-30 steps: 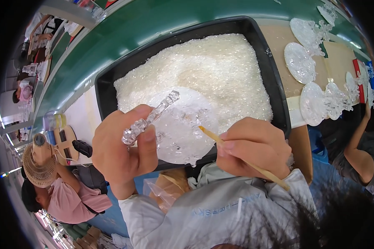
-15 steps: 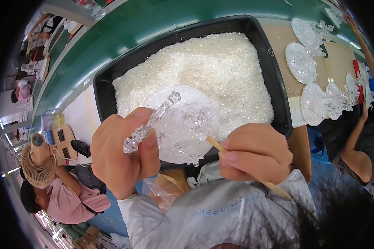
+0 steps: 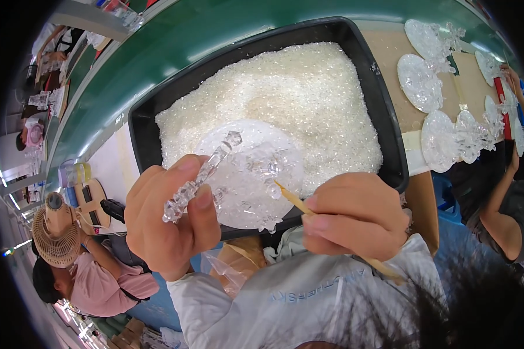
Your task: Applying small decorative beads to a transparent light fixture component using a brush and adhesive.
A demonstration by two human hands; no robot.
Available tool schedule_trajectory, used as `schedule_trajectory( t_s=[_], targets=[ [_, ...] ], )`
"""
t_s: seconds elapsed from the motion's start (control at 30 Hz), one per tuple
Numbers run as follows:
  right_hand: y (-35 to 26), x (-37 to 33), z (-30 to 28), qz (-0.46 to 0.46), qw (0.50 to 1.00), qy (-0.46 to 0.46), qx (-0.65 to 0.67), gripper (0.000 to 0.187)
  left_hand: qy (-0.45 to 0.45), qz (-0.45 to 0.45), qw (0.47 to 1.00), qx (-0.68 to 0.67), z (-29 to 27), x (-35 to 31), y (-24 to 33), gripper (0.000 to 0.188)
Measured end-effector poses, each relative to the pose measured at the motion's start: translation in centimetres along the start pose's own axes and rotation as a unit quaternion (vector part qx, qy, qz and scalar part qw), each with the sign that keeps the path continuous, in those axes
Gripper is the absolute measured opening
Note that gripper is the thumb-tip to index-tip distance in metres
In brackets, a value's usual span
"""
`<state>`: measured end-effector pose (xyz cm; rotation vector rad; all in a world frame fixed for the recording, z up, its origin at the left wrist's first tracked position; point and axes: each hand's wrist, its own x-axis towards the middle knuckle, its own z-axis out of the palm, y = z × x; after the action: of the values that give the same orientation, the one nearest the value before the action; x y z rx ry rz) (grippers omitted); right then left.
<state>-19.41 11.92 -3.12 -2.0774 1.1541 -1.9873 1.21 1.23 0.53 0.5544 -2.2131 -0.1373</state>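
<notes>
My left hand [image 3: 172, 218] is closed around the faceted stem of a clear ornament [image 3: 215, 161], its thumb and fingers pinching it. A round whitish disc [image 3: 289, 152], speckled like frosted granules, belongs to the ornament and tilts over the tray's near side. Small clear shapes stick out from its middle and lower rim. In my right hand [image 3: 358, 212], a thin wooden stick [image 3: 294, 201] is pinched between thumb and fingers. Its pointed tip is close to a small clear knob on the ornament; whether they touch I cannot tell. The stick's rear end slants toward my right sleeve.
A black tray [image 3: 384, 125] filled with glittering clear granules [image 3: 314, 87] lies under my hands. Several similar ornaments [image 3: 420, 83] lie on cardboard at the right, near another person's arm [image 3: 501, 203]. At the left are a person in pink [image 3: 108, 288] and a fan [image 3: 57, 235].
The ornament and my left hand have shifted slightly left. The stick's tip, earlier against a whitish blob at the clear knob, now shows as a bare point beside it.
</notes>
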Motion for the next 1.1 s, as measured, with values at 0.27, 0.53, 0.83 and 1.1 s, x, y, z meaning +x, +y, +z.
schedule_trajectory(
  t_s=[0.27, 0.53, 0.83, 1.1],
  targets=[
    [0.6, -0.9, 0.7, -0.032, 0.999, 0.042, 0.004, 0.032, 0.018, 0.003, 1.0, -0.006, 0.3, -0.3, -0.1, 0.024],
    [0.6, -0.9, 0.8, -0.02, 0.999, 0.044, 0.008, 0.03, 0.0, 0.021, 1.0, -0.006, 0.1, 0.1, -0.1, 0.023],
    [0.6, -0.6, 0.7, -0.029, 0.998, 0.058, 0.01, 0.03, 0.021, 0.037, 0.999, -0.018, 0.4, 0.7, -0.4, 0.02],
    [0.5, -0.7, 1.3, -0.039, 0.996, 0.085, -0.014, 0.03, 0.035, 0.018, 0.999, 0.008, 0.3, 0.4, -0.2, 0.018]
  ],
)
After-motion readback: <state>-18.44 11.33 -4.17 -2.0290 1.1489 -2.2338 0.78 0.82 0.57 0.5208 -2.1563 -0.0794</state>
